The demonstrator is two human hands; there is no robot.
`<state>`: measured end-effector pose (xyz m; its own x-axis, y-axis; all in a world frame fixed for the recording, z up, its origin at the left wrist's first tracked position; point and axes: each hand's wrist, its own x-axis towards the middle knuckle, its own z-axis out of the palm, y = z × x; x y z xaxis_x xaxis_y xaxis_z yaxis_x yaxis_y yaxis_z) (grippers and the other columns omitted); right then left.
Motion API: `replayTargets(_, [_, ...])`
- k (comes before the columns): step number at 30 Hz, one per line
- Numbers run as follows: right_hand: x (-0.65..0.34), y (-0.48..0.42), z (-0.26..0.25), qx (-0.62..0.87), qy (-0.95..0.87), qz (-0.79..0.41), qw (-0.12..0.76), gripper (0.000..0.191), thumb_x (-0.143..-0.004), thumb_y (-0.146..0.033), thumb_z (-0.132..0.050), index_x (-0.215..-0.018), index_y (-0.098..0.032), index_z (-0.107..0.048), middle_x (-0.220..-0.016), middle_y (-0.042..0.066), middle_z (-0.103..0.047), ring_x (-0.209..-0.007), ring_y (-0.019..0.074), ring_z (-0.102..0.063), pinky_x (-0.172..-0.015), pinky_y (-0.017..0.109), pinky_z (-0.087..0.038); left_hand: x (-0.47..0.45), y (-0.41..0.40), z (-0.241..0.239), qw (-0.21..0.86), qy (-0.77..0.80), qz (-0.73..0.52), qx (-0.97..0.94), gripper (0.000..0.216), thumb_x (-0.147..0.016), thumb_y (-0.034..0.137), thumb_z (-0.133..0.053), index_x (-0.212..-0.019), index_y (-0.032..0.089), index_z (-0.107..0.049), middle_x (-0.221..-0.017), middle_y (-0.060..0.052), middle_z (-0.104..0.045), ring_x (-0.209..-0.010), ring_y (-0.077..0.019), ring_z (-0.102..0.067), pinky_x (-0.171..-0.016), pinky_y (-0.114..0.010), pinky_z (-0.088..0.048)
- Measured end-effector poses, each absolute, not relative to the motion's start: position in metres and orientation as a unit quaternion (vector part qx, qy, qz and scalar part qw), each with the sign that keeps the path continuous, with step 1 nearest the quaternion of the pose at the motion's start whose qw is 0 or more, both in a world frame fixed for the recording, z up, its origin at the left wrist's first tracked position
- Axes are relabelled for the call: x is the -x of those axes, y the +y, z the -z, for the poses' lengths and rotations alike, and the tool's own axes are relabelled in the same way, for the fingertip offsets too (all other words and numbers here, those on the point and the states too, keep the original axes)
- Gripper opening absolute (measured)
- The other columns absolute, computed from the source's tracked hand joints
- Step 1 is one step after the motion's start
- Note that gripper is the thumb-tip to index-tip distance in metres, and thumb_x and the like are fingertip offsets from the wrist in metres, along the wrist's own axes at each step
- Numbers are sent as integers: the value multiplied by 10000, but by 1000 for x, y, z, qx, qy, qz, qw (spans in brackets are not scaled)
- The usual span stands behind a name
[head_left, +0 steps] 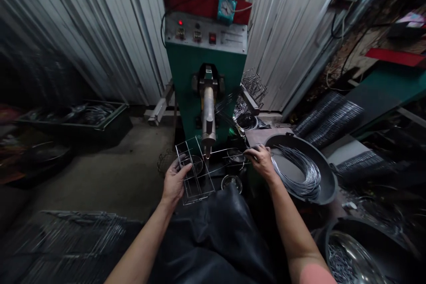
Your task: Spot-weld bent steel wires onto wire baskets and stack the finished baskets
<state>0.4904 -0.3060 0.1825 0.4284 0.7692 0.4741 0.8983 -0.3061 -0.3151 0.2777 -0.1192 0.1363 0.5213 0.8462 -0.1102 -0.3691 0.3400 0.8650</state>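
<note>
My left hand [175, 179] grips a small wire frame [197, 178] at its left side, thumb over the wires. The frame is a tilted grid of thin metal rods, just below the metal electrode arm [209, 106] of a green spot welding machine [183, 71]. My right hand [262, 162] has its fingers pinched at the right end of thin rods that stretch left toward the frame under the electrode tip. What exactly sits between those fingertips is too small to make out. A dark apron [213, 235] covers my lap below both hands.
On the right, a round black pan [328, 186] holds a coil of wire [308, 177]. Nearer, another pan [336, 226] contains a metal bowl with small pieces. Stacked wire grids [83, 235] lie at lower left. A green bin [109, 120] stands farther back. Small bowls [232, 183] sit beneath the electrode.
</note>
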Motion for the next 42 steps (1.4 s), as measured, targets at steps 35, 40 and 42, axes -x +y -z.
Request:
replayTargets(35, [-484,-260,-136,734,-564,13,377,86,-819,-237,-575,-843,-251,-656,-1147,21,-589,-1034,215,-430,-913,391,-354,-288,-112,-129,799,274,-372,-384,557,-509,194,-801,-1037,169,-624,-785,15,-649,-676,-71,-556,-664,-183,-419])
replayTargets(40, [-491,-257,-138,728,-574,11,374,94,-830,-249,-562,-848,-249,-654,-1123,27,-597,-1025,213,-435,-913,393,-348,-294,-108,-127,799,259,-382,-386,543,-513,192,-797,-1029,165,-631,-803,7,-651,-716,-83,-568,-691,-196,-421])
replayTargets(42, [-493,-255,-138,726,-576,6,376,104,-836,-256,-553,-850,-246,-655,-1121,30,-596,-1026,213,-434,-914,393,-349,-295,-106,-126,801,255,-383,-383,551,-513,189,-797,-1037,168,-627,-794,10,-651,-716,-81,-570,-699,-197,-423])
